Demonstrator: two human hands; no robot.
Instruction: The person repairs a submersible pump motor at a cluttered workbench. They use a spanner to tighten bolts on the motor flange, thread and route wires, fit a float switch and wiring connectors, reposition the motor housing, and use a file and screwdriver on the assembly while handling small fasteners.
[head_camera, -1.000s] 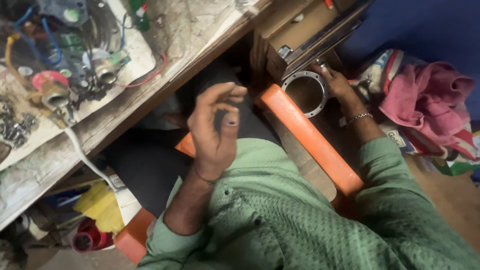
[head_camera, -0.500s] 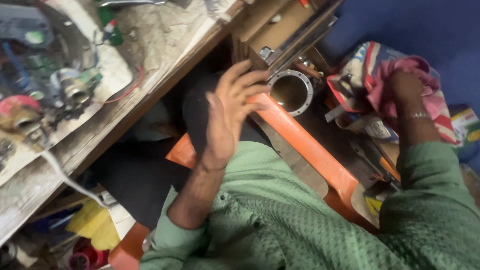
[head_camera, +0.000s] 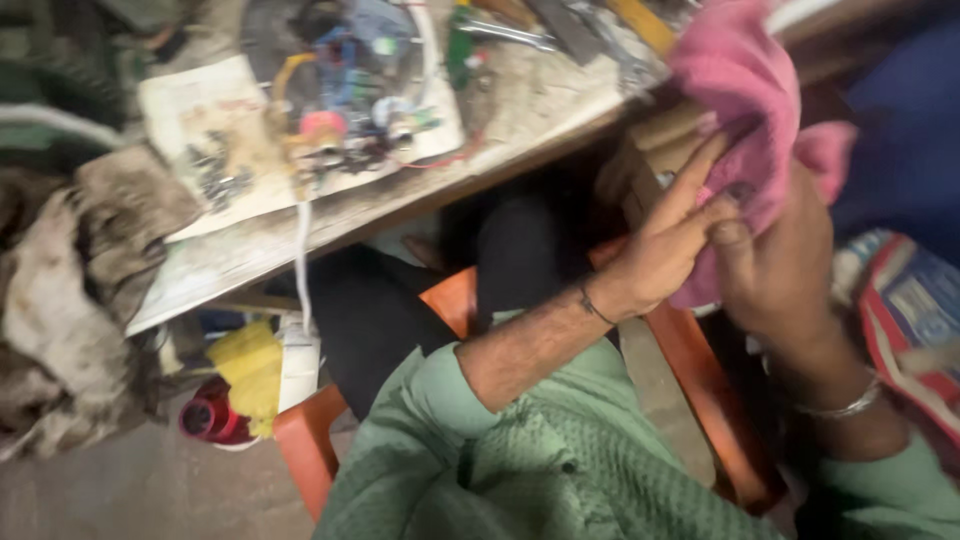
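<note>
One pink cloth (head_camera: 745, 95) is the thing in hand; it sits up at the right end of the workbench edge (head_camera: 420, 215), partly over it and partly hanging below. Two hands meet on this cloth. The right hand (head_camera: 780, 270) is under and behind the cloth and its fingers are curled into the fabric, so it grasps the cloth. The left hand (head_camera: 665, 250) is just left of the cloth; two fingers are stretched out and press on the fabric, the other fingers are bent, and it does not close around anything. Each wrist carries one band: a thin dark one on the left, a metal bangle (head_camera: 845, 405) on the right.

Below the cloth is one orange plastic chair (head_camera: 455, 300), and its edge runs under the left forearm. Left of the cloth, on the bench, lies one sheet of paper (head_camera: 250, 150) with a heap of small parts and wires (head_camera: 340, 120); they are blurred and I cannot count them. One white cable (head_camera: 302, 260) hangs over the bench edge. Far left of the cloth is one dirty rag (head_camera: 70, 300), and lower one yellow cloth (head_camera: 250, 365) and one red round thing (head_camera: 205, 418). Right of the cloth is one striped bag (head_camera: 915, 310), near to the right forearm. Between the bench edge and the chair there is only a narrow dark gap.
</note>
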